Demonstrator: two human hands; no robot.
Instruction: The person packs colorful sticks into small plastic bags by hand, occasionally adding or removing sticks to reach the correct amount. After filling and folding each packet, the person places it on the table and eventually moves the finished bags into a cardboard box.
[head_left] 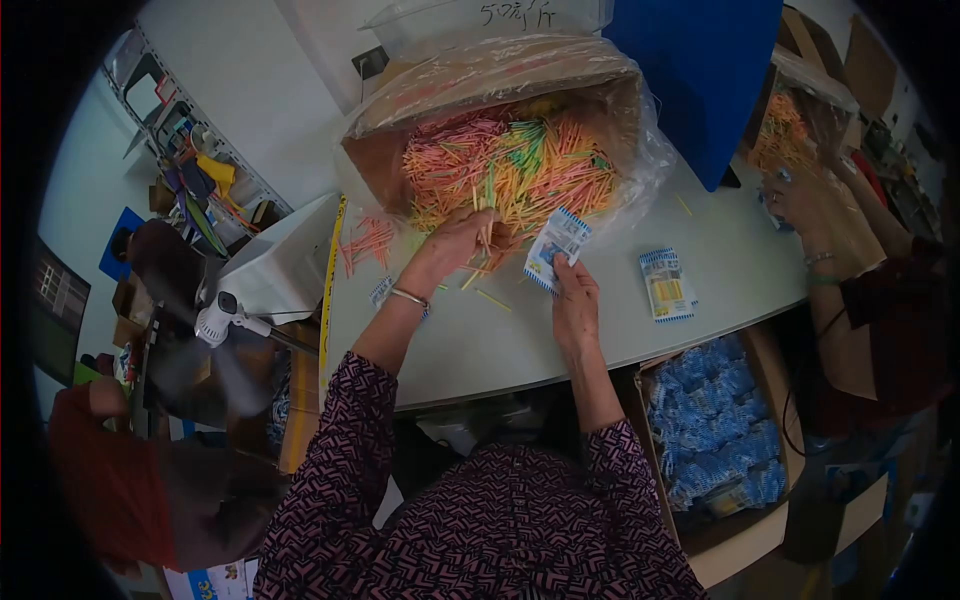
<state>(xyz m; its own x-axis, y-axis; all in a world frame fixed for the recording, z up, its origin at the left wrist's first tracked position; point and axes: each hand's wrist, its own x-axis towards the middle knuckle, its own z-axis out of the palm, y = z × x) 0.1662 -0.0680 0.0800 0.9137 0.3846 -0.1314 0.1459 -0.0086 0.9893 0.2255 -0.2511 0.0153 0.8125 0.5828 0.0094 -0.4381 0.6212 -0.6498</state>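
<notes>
My left hand (460, 243) reaches into the mouth of a plastic-lined cardboard box (380, 170) lying on its side, and its fingers close on a few of the thin coloured sticks (520, 160) that fill it. My right hand (574, 300) pinches the lower edge of a small blue-and-white packet (557, 243) and holds it up just in front of the box. A bracelet sits on my left wrist. Both forearms rest over the white table (560, 340).
Filled packets (667, 285) lie on the table to the right. A carton of blue packets (715, 425) stands below the table edge. Loose sticks (368, 240) lie left of the box. Another person (880, 290) works at the right beside a second box of sticks (785, 125). A white machine (285, 265) stands left.
</notes>
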